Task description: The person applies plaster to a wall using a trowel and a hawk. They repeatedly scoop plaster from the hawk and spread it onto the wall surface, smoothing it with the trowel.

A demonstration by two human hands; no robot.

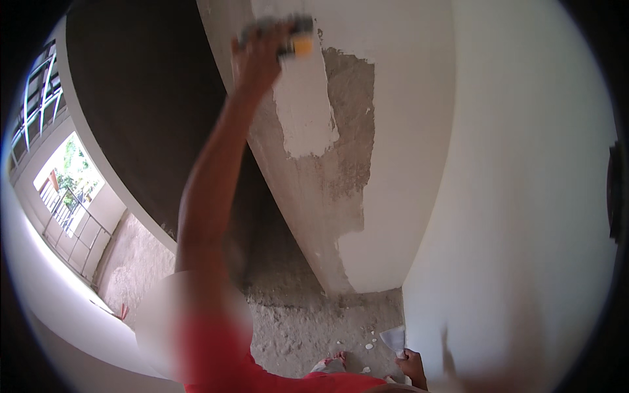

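Note:
My left hand (pixel 255 59) is raised high, gripping a blurred trowel (pixel 299 27) with a yellow part against the upper wall surface (pixel 413 98). Below the tool is a white strip of plaster (pixel 304 121) with ragged edges, beside a rough grey bare patch (pixel 350 111). Low at the lower right, my right hand (pixel 411 363) grips a putty knife (pixel 393 337), its wide blade pointing up and left near the white side wall (pixel 511 196).
A dark recess (pixel 137 105) lies left of the plastered surface. Beyond it are an opening (pixel 69 170) with greenery and a metal railing (pixel 78 242). My bare feet (pixel 334 360) are on the rough grey floor (pixel 295 334), among small white flakes.

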